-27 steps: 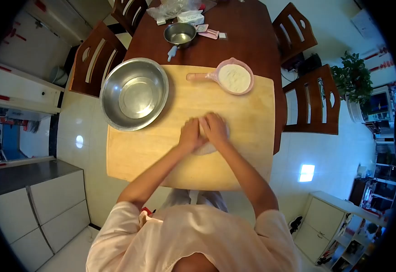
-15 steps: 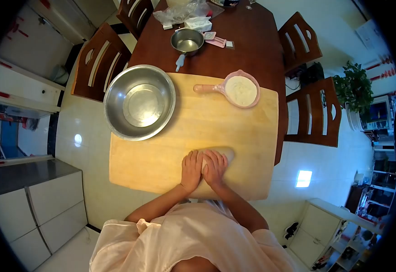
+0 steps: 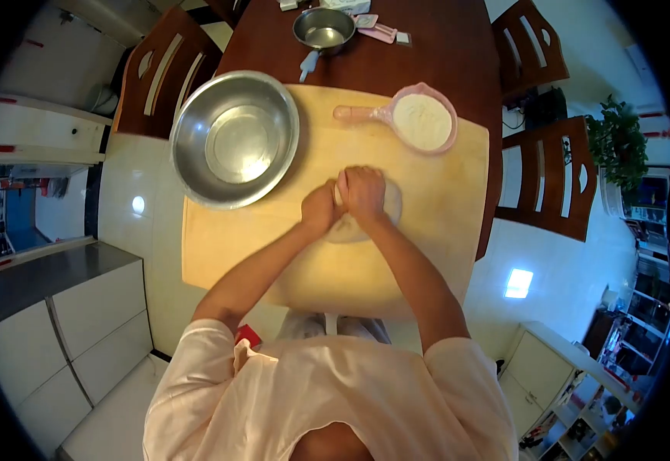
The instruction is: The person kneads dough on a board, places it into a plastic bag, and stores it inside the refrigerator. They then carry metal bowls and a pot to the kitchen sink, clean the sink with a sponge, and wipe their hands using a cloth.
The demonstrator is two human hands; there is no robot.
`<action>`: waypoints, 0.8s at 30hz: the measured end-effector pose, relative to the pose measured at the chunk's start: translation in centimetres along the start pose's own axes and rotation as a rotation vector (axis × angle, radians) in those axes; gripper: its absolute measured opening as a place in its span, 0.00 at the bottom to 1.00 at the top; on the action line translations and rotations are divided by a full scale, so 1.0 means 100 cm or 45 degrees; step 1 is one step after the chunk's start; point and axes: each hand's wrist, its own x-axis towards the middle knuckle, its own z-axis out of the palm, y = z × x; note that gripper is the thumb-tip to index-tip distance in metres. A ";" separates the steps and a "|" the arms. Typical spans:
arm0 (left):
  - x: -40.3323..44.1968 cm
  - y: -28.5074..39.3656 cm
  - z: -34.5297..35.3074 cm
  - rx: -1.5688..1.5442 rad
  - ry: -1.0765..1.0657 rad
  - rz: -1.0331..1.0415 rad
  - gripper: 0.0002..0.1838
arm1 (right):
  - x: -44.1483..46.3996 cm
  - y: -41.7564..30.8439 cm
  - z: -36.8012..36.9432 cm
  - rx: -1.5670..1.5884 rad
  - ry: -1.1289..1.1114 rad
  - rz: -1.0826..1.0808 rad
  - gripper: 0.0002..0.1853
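Pressing left hand (image 3: 321, 206) and right hand (image 3: 365, 192) onto dough (image 3: 345, 231) near the middle of the wooden board (image 3: 231, 242), with each grip curled, too hidden to tell how closed, and perhaps risking a knocked pink scoop (image 3: 385, 114) by overreaching forward.

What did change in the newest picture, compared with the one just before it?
The left hand and right hand moved forward over the board, away from the body, and the dough shifted forward with them. Both hands remain on the dough. The bowl, scoop and pot stayed in place.
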 end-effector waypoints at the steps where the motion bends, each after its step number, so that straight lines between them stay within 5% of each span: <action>1: 0.003 0.003 -0.003 0.054 -0.060 -0.063 0.26 | 0.001 0.002 0.003 -0.012 -0.024 0.023 0.12; 7: -0.054 0.027 0.000 -0.053 -0.081 -0.018 0.35 | -0.041 -0.025 -0.053 0.159 -0.012 -0.062 0.14; 10: -0.120 0.036 -0.005 -0.182 0.128 0.497 0.43 | -0.094 -0.043 -0.099 0.140 -0.073 0.029 0.12; 13: -0.159 0.044 -0.003 0.057 0.326 0.436 0.52 | -0.147 -0.047 -0.094 0.049 0.089 0.027 0.10; 16: -0.161 0.024 0.025 -0.053 0.061 0.123 0.55 | -0.176 -0.046 -0.077 -0.015 0.234 -0.017 0.13; 24: -0.109 0.008 0.018 -0.154 -0.097 -0.200 0.41 | -0.104 -0.025 -0.060 0.077 0.124 -0.099 0.15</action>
